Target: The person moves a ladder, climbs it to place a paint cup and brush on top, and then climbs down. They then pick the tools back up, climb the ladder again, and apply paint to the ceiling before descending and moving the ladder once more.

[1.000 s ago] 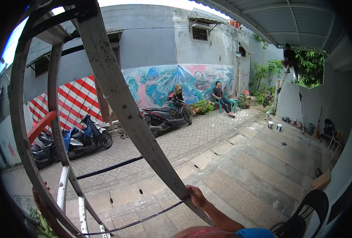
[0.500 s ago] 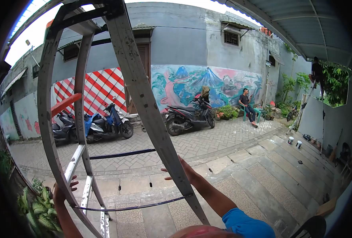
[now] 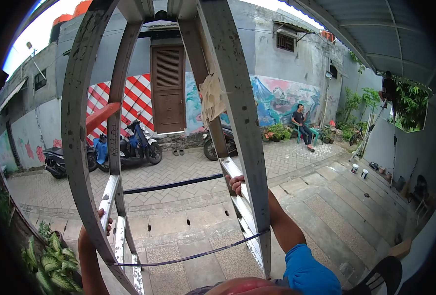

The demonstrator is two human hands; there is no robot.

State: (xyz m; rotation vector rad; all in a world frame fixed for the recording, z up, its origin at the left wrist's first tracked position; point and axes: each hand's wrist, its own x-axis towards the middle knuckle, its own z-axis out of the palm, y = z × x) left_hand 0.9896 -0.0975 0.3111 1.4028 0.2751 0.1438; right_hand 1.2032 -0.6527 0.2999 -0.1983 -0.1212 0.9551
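A tall metal stepladder (image 3: 251,147) stands upright right before me, its rails rising past the top of the view. My left hand (image 3: 105,222) is wrapped round the left side of the ladder at a white rung. On the right side, my right hand (image 3: 236,184) has its fingers closed round a white rung, partly behind the rail. Dark straps (image 3: 178,184) span between the two sides. A torn brown piece (image 3: 212,100) sticks to the right side, and an orange-red bar (image 3: 102,117) shows on the left.
Parked motorbikes (image 3: 142,147) stand by the painted wall. A person (image 3: 302,127) sits on a green chair; another person (image 3: 389,91) is high up at the right. Leafy plants (image 3: 53,265) are at lower left, white buckets (image 3: 359,170) at right, a dark chair (image 3: 387,275) at lower right.
The ladder's right side has shifted right and the ladder faces me more squarely. Both hands have gone from spread fingers to closed round the ladder.
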